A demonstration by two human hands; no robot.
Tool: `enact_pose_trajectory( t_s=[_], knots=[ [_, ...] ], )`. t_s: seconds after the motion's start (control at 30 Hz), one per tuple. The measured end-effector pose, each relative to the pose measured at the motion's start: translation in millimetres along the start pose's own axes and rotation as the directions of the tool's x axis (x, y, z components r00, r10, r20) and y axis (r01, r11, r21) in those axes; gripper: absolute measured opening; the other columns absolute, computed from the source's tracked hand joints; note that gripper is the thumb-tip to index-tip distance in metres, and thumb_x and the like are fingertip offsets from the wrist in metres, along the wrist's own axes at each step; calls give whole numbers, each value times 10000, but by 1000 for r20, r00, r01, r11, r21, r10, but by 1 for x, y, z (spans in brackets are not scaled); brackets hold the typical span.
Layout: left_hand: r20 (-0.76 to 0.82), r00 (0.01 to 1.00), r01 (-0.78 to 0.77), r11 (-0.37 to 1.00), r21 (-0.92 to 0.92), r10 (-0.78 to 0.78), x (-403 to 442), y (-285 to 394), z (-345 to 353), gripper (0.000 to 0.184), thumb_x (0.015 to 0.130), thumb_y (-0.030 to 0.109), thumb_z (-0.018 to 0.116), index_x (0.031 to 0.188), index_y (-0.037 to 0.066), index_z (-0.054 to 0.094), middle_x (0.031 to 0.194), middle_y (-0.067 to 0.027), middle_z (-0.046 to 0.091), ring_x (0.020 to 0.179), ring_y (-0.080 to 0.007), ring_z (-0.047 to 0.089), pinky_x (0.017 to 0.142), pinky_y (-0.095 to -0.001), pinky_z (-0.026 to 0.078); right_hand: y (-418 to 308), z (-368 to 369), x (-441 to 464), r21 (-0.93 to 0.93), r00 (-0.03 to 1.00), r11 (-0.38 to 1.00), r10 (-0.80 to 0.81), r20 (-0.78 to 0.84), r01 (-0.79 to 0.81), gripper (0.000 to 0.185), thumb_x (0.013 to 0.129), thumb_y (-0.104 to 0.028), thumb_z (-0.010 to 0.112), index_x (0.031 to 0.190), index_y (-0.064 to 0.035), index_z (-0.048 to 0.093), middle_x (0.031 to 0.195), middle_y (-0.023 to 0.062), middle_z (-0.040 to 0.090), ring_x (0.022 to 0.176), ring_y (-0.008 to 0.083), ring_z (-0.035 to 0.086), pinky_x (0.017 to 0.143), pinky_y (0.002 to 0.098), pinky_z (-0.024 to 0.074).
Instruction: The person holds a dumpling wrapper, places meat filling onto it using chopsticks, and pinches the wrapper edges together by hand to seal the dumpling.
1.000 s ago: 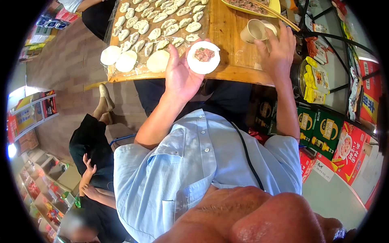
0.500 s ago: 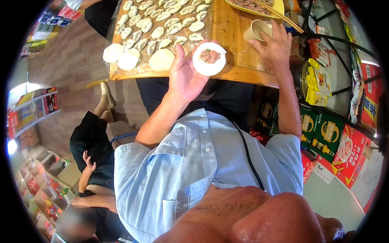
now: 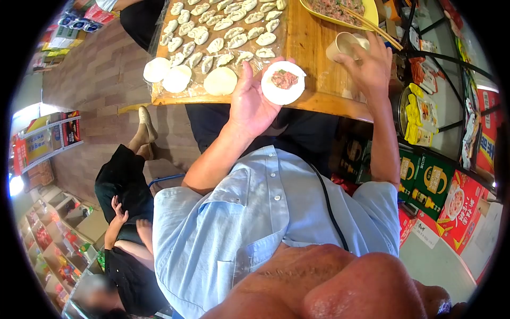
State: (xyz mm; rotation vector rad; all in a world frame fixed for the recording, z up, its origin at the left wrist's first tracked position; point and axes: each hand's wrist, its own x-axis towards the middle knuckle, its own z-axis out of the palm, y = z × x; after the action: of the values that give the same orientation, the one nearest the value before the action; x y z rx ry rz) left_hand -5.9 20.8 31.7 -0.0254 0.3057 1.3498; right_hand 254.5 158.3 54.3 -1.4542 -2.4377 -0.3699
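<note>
Fingers of the left hand (image 3: pixel 255 106) are supporting 1 round wrapper (image 3: pixel 287 98) from beneath, palm facing up; they are mostly passing out of view under the dough, and the thumb is standing apart, not pressing on it. A portion of meat filling (image 3: pixel 285 80) is sitting near the middle of the wrapper, which is lying flat and unfolded. Fingers of the right hand (image 3: pixel 374 69) are bending at the mouth of a paper cup (image 3: pixel 334 50), thumb and forefinger parted; whether they are touching the cup or reaching inside it cannot be told.

Stock: 3 unfilled wrappers (image 3: pixel 220 81) are lying along the near edge of a clear sheet (image 3: pixel 197 91) on the wooden table (image 3: pixel 314 87), to the left of the left hand. Rows of folded dumplings (image 3: pixel 215 45) are occupying the sheet behind them. A yellow bowl (image 3: pixel 374 11) is standing beyond the cup, chopsticks (image 3: pixel 380 29) resting across its rim.

Assessment: the step in hand is seemingly preparing the filled wrapper for closing, possibly by wetting the fingertips. The next move would be calling for both hands to be folding the edge over evenly, keeping filling clear of the seam
</note>
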Motion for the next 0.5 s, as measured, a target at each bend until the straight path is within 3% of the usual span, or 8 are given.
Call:
enact_pose_trajectory(
  t_s=[0.07, 0.13, 0.33, 0.5],
  knots=[
    [5, 1000, 6, 1000, 1, -6, 0, 0, 0, 810, 984, 614, 428, 1446, -51, 387, 1516, -225, 406, 1410, -338, 405, 1171, -455, 341, -3, -7, -1, 59, 999, 998, -11, -51, 14, 604, 852, -630, 630, 1177, -130, 728, 1460, 172, 477, 1391, 379, 372, 1157, 562, 235],
    [7, 1000, 14, 1000, 2, -14, 0, 0, 0, 807, 987, 612, 424, 1444, -51, 388, 1516, -224, 406, 1410, -338, 406, 1170, -454, 343, -16, -14, -5, 219, 959, 954, -148, -240, 202, 601, 825, -629, 651, 1184, -151, 716, 1442, 168, 492, 1394, 385, 368, 1142, 562, 275],
    [25, 999, 31, 998, 51, -32, -1, -1, 1, 805, 990, 618, 410, 1453, -41, 382, 1498, -206, 433, 1394, -324, 426, 1160, -449, 354, -75, -49, -12, 332, 929, 868, -349, -121, 369, 623, 771, -667, 646, 1185, -206, 719, 1466, 150, 463, 1401, 394, 359, 1132, 580, 298],
    [24, 998, 59, 996, 59, -61, -5, -1, 0, 814, 989, 634, 398, 1464, -26, 377, 1448, -172, 485, 1354, -292, 467, 1140, -445, 369, -85, -40, -13, 375, 922, 845, -379, -86, 382, 648, 755, -686, 635, 1193, -216, 720, 1478, 132, 451, 1408, 394, 349, 1148, 588, 277]
  ],
)
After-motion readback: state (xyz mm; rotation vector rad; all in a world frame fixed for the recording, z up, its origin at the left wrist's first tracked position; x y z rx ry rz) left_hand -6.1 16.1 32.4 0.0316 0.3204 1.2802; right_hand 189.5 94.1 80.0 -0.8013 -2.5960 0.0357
